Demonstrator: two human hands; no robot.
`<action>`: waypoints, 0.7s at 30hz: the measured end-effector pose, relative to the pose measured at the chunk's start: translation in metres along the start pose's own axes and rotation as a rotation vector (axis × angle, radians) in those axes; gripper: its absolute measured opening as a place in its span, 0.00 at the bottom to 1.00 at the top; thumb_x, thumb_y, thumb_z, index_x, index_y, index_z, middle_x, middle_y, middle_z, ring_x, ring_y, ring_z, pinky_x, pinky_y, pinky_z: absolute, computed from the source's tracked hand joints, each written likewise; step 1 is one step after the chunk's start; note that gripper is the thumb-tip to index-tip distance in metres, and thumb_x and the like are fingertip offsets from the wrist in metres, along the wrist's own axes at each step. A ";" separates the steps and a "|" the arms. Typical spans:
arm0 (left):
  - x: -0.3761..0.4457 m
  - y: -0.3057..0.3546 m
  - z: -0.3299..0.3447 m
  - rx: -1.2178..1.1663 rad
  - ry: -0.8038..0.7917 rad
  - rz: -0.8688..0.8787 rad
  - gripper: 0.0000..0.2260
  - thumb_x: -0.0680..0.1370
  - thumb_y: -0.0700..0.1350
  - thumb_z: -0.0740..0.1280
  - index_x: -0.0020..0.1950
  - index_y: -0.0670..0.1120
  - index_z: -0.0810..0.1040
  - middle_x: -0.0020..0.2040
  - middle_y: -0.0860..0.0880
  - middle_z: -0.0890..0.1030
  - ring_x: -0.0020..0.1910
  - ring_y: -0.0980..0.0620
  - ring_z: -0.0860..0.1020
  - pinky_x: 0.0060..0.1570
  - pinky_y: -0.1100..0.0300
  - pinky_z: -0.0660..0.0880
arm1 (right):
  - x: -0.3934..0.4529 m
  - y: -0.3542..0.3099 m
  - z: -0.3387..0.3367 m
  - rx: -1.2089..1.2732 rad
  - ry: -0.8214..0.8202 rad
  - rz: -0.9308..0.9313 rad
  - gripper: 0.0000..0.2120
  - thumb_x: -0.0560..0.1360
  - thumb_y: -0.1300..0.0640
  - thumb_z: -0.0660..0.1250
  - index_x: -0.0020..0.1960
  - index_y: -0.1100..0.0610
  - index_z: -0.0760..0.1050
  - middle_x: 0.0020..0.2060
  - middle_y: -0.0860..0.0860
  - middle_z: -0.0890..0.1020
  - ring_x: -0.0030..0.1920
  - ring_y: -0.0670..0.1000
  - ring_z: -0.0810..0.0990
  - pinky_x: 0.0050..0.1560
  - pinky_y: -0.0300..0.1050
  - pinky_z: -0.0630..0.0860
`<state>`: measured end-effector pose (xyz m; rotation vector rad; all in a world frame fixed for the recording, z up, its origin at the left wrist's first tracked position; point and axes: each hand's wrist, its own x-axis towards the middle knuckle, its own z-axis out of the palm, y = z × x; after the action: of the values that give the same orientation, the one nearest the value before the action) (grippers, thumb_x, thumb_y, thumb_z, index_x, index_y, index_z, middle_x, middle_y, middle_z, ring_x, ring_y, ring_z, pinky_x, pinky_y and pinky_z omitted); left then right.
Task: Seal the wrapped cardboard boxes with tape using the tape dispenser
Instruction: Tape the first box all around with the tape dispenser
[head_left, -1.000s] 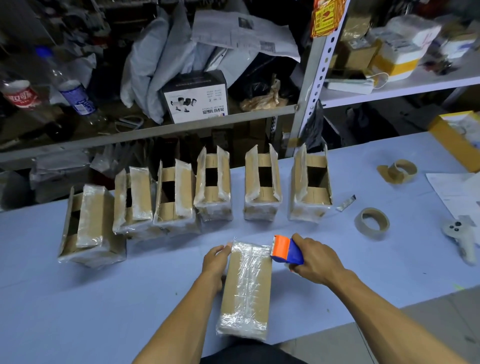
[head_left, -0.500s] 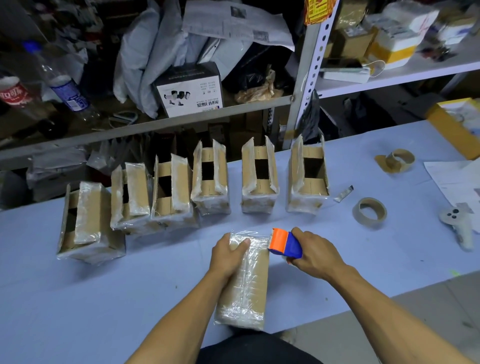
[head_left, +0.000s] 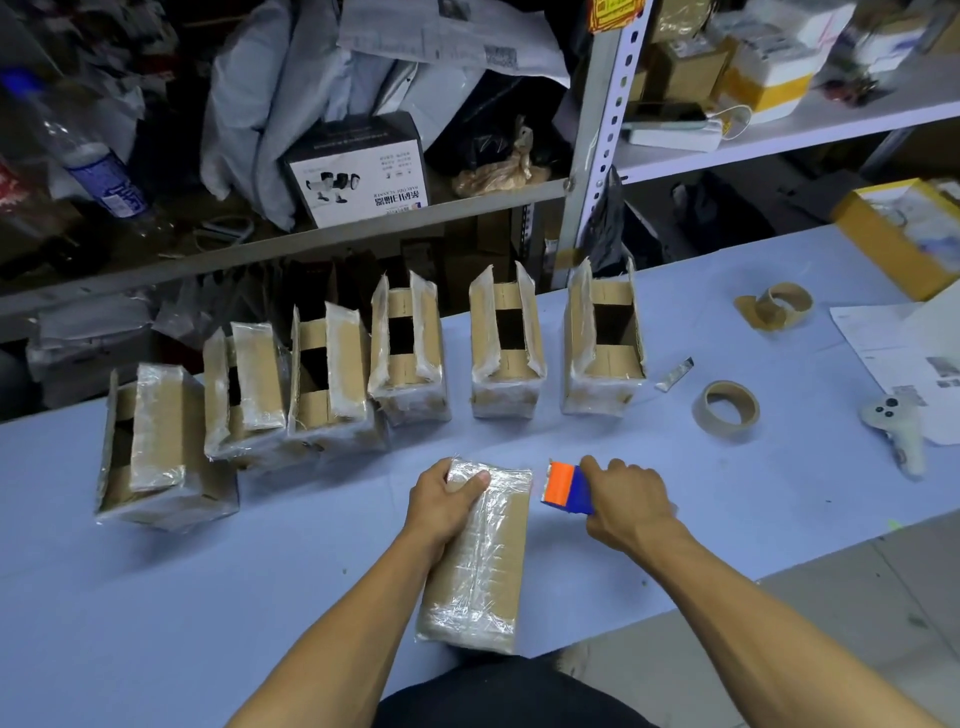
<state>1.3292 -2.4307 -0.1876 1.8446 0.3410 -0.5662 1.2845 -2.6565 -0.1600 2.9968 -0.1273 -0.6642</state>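
Six open film-wrapped cardboard boxes (head_left: 405, 353) in a row; left hand (head_left: 441, 506) grips a seventh, closed box (head_left: 483, 561); right hand (head_left: 626, 501) clutches the orange-blue tape dispenser (head_left: 563, 488).

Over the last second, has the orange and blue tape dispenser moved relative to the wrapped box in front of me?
Yes. The orange and blue tape dispenser has slid right, off the closed wrapped cardboard box; a strip of table now shows between them.
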 end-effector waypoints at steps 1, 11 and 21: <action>-0.001 0.000 0.000 0.012 0.004 0.005 0.14 0.75 0.53 0.75 0.57 0.49 0.81 0.52 0.48 0.85 0.50 0.48 0.84 0.58 0.47 0.80 | 0.003 -0.012 -0.004 -0.008 -0.009 0.022 0.23 0.71 0.54 0.68 0.64 0.53 0.67 0.53 0.54 0.78 0.51 0.56 0.80 0.44 0.45 0.68; -0.005 -0.007 -0.005 -0.011 0.039 0.020 0.08 0.75 0.53 0.75 0.48 0.51 0.81 0.44 0.52 0.86 0.45 0.49 0.85 0.52 0.48 0.82 | 0.019 -0.065 -0.010 -0.144 -0.088 0.101 0.18 0.71 0.59 0.71 0.59 0.54 0.73 0.53 0.50 0.79 0.53 0.54 0.80 0.41 0.45 0.70; -0.013 -0.025 -0.003 -0.125 0.039 -0.069 0.20 0.83 0.51 0.63 0.75 0.49 0.70 0.69 0.54 0.73 0.67 0.51 0.74 0.72 0.48 0.70 | 0.008 -0.035 0.051 0.165 -0.113 0.128 0.37 0.78 0.60 0.61 0.79 0.63 0.43 0.65 0.61 0.69 0.63 0.59 0.72 0.58 0.49 0.69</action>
<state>1.3066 -2.4189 -0.1999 1.7307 0.4574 -0.5445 1.2720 -2.6252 -0.2125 3.0713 -0.3960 -0.8472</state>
